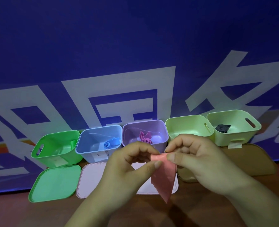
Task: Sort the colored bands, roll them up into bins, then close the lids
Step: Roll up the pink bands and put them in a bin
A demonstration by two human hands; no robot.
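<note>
A pink band point(164, 177) hangs in front of me, its top edge pinched by my left hand point(129, 167) and my right hand point(199, 163), thumbs and forefingers close together. Behind the hands stands a row of open bins. The green bin point(57, 148) holds a green band point(73, 143). A rolled blue band point(111, 143) lies in the blue bin point(99, 141). The purple bin point(145, 133) has a rolled magenta band point(146, 138). One light green bin point(186, 126) shows nothing inside; the other point(233, 125) holds a dark band point(222, 127).
Lids lie in front of the bins on the wooden table: a green lid point(53, 184), a white lid point(91, 179), another white lid point(145, 189) under the pink band, and tan lids point(250, 159) at the right. A blue banner with white characters covers the back.
</note>
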